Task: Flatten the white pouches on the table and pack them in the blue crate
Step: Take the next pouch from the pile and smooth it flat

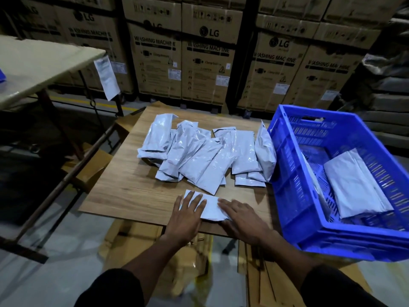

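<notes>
White plastic pouch (210,207) lies at the wooden table's (132,191) near edge, long axis left-right, under both flat palms: left hand (186,218), right hand (243,220), fingers straight, slightly spread; blue plastic crate (294,173) sits nearer the right hand

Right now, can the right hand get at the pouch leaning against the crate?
Probably yes. The right hand lies flat on the near pouch; bare table separates it from the leaning pouch beside the blue crate.
</notes>
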Action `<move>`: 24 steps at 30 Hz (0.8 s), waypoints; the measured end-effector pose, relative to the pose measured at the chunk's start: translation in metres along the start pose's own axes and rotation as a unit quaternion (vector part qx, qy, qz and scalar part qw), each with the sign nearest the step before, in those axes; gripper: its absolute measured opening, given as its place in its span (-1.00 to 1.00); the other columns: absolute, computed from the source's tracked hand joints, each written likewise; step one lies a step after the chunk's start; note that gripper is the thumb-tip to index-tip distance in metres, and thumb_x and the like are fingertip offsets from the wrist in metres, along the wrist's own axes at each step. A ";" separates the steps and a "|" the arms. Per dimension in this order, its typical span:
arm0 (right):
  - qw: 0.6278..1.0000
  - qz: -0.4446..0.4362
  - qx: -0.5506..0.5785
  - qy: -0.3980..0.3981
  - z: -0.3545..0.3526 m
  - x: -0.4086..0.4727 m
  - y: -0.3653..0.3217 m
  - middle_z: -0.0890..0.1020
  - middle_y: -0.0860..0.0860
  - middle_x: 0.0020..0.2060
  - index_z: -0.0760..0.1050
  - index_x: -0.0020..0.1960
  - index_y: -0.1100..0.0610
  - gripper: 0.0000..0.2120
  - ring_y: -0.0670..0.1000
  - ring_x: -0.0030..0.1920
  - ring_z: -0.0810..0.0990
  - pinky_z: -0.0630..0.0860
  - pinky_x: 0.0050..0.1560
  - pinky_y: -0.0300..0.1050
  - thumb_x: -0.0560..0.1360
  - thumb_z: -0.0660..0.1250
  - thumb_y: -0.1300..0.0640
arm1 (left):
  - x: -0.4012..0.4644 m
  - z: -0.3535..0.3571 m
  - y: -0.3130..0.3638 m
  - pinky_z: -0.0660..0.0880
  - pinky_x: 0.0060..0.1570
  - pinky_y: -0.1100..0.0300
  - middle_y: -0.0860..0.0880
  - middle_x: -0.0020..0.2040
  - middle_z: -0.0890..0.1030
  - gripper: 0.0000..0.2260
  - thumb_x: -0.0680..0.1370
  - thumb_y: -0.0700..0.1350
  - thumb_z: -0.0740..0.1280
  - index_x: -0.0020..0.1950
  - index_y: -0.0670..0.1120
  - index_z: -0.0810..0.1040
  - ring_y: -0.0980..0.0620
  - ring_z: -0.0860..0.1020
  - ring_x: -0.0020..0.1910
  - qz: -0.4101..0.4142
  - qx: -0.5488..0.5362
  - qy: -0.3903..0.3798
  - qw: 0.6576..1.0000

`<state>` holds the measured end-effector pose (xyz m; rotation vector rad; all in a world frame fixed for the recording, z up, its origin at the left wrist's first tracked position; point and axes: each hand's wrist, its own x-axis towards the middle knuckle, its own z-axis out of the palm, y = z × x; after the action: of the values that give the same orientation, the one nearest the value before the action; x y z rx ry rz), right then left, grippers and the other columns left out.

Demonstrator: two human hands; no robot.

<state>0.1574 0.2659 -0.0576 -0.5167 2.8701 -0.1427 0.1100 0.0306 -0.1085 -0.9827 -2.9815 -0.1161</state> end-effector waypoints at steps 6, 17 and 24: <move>0.973 -0.159 -0.147 0.082 0.006 -0.016 -0.003 0.20 -0.15 0.57 0.14 0.59 -0.08 -0.22 0.31 0.55 0.13 0.09 0.36 0.55 0.40 0.23 0.19 | 0.009 -0.020 -0.006 0.24 0.42 -0.29 -0.04 0.33 0.55 -0.39 0.27 -0.20 0.50 0.33 -0.05 0.55 -0.25 0.29 0.48 -0.031 0.008 0.057 0.998; 0.968 -0.069 0.134 0.201 -0.035 0.009 -0.004 0.68 -0.07 -0.06 0.66 0.01 -0.11 -0.79 0.01 -0.08 0.64 0.54 -0.16 -0.10 0.48 0.29 0.05 | 0.003 -0.041 -0.005 0.19 0.44 -0.30 -0.20 0.55 0.28 -0.53 0.50 -0.05 0.34 0.41 -0.05 0.44 -0.28 0.20 0.57 -0.060 -0.026 0.209 0.976; 0.917 0.055 0.394 -0.020 -0.079 0.013 0.003 0.72 -0.11 -0.23 0.71 -0.01 0.23 -0.63 -0.32 -0.37 0.57 0.39 -0.35 -0.47 0.38 0.25 0.52 | -0.007 -0.021 0.000 0.20 0.47 -0.25 -0.14 0.62 0.18 -0.48 0.58 0.05 0.29 0.53 -0.05 0.37 -0.23 0.09 0.61 0.021 0.008 0.141 0.990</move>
<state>0.1262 0.2689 0.0159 -0.1833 2.4812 -1.1773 0.1149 0.0250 -0.0882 -0.9397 -2.6993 -0.2113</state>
